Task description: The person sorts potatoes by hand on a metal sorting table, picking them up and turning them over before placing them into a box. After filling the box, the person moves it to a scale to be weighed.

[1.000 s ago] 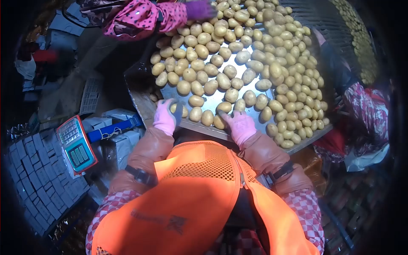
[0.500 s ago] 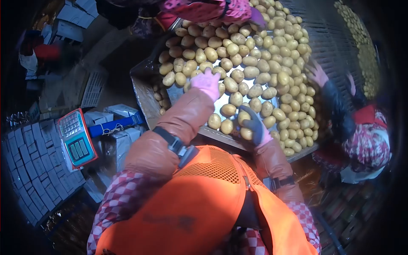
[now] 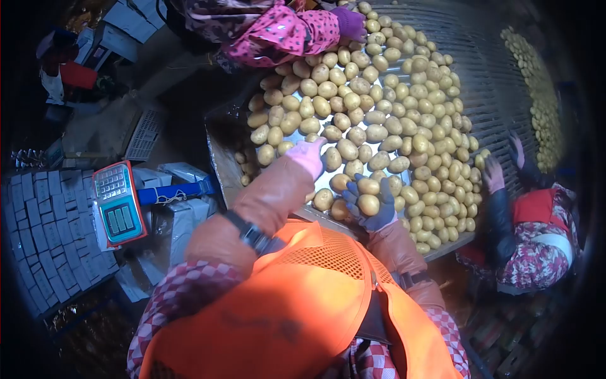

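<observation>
My right hand (image 3: 379, 211), in a grey and pink glove, is turned palm up near the front edge of the sorting table. Its fingers curl around potatoes (image 3: 368, 204), which rest in the palm. My left hand (image 3: 307, 156), in a pink glove with a dark palm, reaches in from the left among the loose potatoes. One finger stretches forward, and the palm side faces a potato (image 3: 331, 159) close beside it. The other left fingers are partly hidden. Between and beyond both hands, more potatoes (image 3: 347, 150) lie on a pale, shiny surface.
A dense heap of potatoes (image 3: 435, 145) covers the right side, beside a slatted conveyor (image 3: 486, 82). One co-worker's purple glove (image 3: 350, 24) is at the top; another person's hand (image 3: 493, 174) is at the right. A scale display (image 3: 118, 203) and stacked boxes (image 3: 53, 243) stand left.
My left hand has drawn back toward me. The right hand has turned palm up with potatoes in it. The co-worker's purple glove at the top has moved left; the right-hand co-worker's hand is lower.
</observation>
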{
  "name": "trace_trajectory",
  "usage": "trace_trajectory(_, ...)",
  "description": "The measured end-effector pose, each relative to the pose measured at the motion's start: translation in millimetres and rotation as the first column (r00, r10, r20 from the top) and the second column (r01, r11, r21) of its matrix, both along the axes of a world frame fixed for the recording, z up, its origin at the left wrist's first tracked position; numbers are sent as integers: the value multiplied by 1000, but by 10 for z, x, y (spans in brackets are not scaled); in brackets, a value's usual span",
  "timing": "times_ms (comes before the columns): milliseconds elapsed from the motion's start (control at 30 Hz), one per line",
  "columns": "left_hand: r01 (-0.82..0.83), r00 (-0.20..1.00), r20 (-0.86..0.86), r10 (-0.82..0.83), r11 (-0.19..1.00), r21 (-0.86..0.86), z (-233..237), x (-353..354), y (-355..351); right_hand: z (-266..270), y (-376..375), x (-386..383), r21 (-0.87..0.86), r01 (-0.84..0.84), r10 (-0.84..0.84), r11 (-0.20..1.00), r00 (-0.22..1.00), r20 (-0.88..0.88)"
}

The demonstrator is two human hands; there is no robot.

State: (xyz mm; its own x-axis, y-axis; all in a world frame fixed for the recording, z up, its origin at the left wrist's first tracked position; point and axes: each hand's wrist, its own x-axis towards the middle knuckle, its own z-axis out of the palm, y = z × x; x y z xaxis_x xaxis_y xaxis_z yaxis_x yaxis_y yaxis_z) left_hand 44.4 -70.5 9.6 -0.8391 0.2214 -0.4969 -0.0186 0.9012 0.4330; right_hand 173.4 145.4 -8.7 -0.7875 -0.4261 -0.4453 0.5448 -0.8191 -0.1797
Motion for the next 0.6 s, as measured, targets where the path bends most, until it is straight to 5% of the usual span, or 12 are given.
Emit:
trace_trajectory(100,-19,1000,19,18,998,66,348,364,100,-43,-31,-30,-101,-8,1,995,997,-71)
trace_trajectory(167,211,973,42,-229,943,257,412,476,230,-276,-46,-72,-246,38,-46,968,999,-28)
trace_trajectory(300,162,922,305,-241,952,261,559,386,332,-364,-4,-153,-148,145,-136,978,988,67)
trace_trajectory(367,104,751,457,-477,769,630,340,325,235,-289,0,-130,-96,168,-159,981,983,90)
trace_trajectory(433,56,773,436,-460,735,676,533,284,85,-171,-9,-202,-51,192,-186,980,977,107)
trace_trajectory(500,-172,929,362,-77,778,604,423,202,-114,-127,23,-279,459,175,-25,871,949,-315)
trace_trajectory(567,-395,919,243,312,729,559,287,108,-310,-160,104,-285,452,195,-37,870,942,-334)
trace_trajectory(600,-322,946,52,321,904,281,248,-10,-434,-169,136,-275,335,192,-104,922,959,-263)
